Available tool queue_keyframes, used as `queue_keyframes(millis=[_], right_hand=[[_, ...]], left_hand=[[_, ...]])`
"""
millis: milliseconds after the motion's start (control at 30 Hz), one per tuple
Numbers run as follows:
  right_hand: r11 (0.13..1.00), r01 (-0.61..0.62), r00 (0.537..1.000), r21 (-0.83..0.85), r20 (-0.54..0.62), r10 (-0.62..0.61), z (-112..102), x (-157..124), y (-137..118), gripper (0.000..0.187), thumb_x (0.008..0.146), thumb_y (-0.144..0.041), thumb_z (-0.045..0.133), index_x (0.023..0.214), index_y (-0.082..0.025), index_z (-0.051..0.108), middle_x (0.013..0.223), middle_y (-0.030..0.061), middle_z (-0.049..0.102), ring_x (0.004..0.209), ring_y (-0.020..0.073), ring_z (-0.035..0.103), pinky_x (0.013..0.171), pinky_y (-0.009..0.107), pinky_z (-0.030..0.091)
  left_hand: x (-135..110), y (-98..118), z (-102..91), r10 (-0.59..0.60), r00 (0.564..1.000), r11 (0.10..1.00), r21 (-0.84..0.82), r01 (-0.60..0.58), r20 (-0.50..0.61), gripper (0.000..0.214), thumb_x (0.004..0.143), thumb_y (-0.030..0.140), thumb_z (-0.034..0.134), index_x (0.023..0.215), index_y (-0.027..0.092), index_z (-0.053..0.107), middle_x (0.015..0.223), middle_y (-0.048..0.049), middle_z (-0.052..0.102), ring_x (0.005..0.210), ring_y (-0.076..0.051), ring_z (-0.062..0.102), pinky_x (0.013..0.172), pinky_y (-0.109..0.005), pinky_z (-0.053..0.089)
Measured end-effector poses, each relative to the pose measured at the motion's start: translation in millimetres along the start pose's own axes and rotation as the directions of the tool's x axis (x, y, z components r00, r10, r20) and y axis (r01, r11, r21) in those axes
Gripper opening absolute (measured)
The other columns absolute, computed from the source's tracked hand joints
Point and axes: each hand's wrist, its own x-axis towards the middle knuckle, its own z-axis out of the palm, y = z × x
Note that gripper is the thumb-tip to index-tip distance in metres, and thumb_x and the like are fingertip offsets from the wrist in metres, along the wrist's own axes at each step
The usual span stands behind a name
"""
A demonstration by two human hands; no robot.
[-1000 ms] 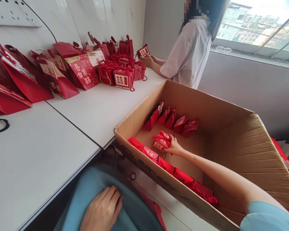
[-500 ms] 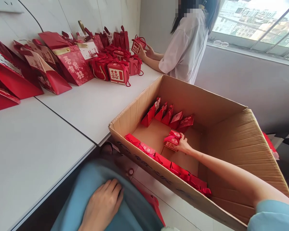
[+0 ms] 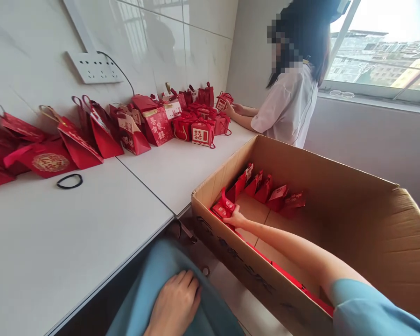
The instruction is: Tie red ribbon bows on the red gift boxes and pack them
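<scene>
My right hand (image 3: 235,218) reaches into a large cardboard box and is closed on a small red gift box (image 3: 222,208) with a ribbon and pale characters. It holds the gift box low in the left corner, against the near wall and over the row there. Along that wall runs a row of red gift boxes (image 3: 283,270), mostly hidden by the carton's edge. Several red gift bags (image 3: 265,188) stand along the far left wall of the cardboard box (image 3: 231,252). My left hand (image 3: 177,303) lies at my lap, fingers curled into my blue garment (image 3: 136,298).
Red gift bags (image 3: 105,133) and ribboned gift boxes (image 3: 202,134) line the back of the white table (image 3: 126,224). A black hair tie (image 3: 70,181) lies on it. A person (image 3: 287,102) at the far end holds a red box. A power strip (image 3: 94,67) hangs on the wall.
My right hand has carried the red gift box from the carton's middle to its near left corner. My view has turned left, showing more bags. My left hand stays on the garment.
</scene>
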Motion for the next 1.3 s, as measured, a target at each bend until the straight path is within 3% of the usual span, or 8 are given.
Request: queue_keyframes(millis=[233,467,533,667,700,900,1100,1300], right_hand=[[0.977,0.149,0.952,-0.152,0.290,-0.100,-40,3,-44,0.038,0.094,-0.038,0.039,0.104,-0.007,0.059,0.057,-0.0040,0.059,0.043,0.0081,0.060,0.041,0.016,0.039],[0.835,0.449,0.892,-0.319,0.103,-0.440,-105,28,-159,0.014,0.084,-0.019,0.049,0.081,-0.018,0.063,0.081,0.0107,0.070,0.067,0.0223,0.069,0.054,0.030,0.051],[0.653,0.709,0.668,-0.267,-0.046,-0.743,-109,1,-210,0.019,0.088,-0.024,0.044,0.094,-0.019,0.061,0.089,0.0100,0.070,0.077,0.0209,0.069,0.064,0.031,0.055],[-0.057,0.998,-0.057,0.016,-0.005,-0.998,-67,-78,-277,0.026,0.091,-0.024,0.043,0.110,-0.017,0.059,0.097,0.0099,0.070,0.094,0.0182,0.066,0.080,0.029,0.056],[-0.113,0.993,-0.115,-0.025,-0.061,-0.992,-47,-95,-286,0.024,0.091,-0.025,0.045,0.108,-0.020,0.061,0.094,0.0079,0.070,0.090,0.0184,0.066,0.078,0.031,0.056],[-0.183,0.975,-0.199,-0.123,-0.128,-0.972,50,-149,-321,0.023,0.085,-0.036,0.051,0.101,-0.024,0.063,0.074,0.0048,0.070,0.061,0.0237,0.063,0.052,0.040,0.053],[-0.156,0.983,-0.154,0.097,-0.023,-0.988,83,-208,-372,0.034,0.078,-0.056,0.053,0.069,-0.023,0.058,0.049,0.0027,0.056,0.037,0.0177,0.045,0.032,0.037,0.035],[-0.148,0.914,-0.130,0.378,-0.073,-0.989,97,-265,-398,0.049,0.080,-0.067,0.037,0.075,-0.023,0.057,0.059,0.0004,0.058,0.046,0.0169,0.049,0.046,0.037,0.040]], left_hand=[[-11,-2,10.5,-0.123,0.975,0.990,-0.044,0.133,0.182,0.014,0.075,0.010,0.058,0.073,0.019,0.068,0.078,-0.0032,0.070,0.076,-0.022,0.068,0.068,-0.032,0.054],[16,-27,-30.5,-0.155,0.827,0.860,-0.338,0.382,0.540,0.018,0.082,0.026,0.057,0.090,0.023,0.073,0.097,-0.0039,0.072,0.088,-0.020,0.068,0.076,-0.025,0.052],[25,-32,-59.5,-0.142,0.866,0.829,-0.421,0.368,0.480,0.022,0.081,0.032,0.055,0.091,0.024,0.073,0.093,-0.0010,0.072,0.081,-0.016,0.067,0.071,-0.022,0.051],[35,-40,-107.7,-0.281,0.947,0.894,-0.316,0.318,0.156,0.034,0.082,0.039,0.041,0.084,0.025,0.072,0.075,-0.0016,0.067,0.069,-0.018,0.063,0.063,-0.026,0.053],[35,-44,-116.1,-0.306,0.946,0.901,-0.288,0.325,0.108,0.033,0.083,0.037,0.041,0.082,0.026,0.072,0.073,-0.0017,0.067,0.070,-0.019,0.064,0.063,-0.028,0.054],[22,-78,-144.2,-0.308,0.946,0.930,-0.179,0.321,0.101,0.016,0.079,0.029,0.053,0.079,0.023,0.068,0.085,0.0002,0.071,0.076,-0.019,0.067,0.072,-0.031,0.051],[9,-111,-129.0,-0.185,0.983,0.963,0.203,0.176,0.022,0.022,0.083,0.029,0.049,0.084,0.015,0.066,0.081,-0.0055,0.070,0.070,-0.019,0.067,0.059,-0.029,0.049],[-6,-147,-115.3,-0.190,0.982,0.942,0.279,0.188,-0.020,0.022,0.084,0.024,0.048,0.094,0.011,0.063,0.093,-0.0106,0.066,0.083,-0.021,0.064,0.062,-0.031,0.048]])
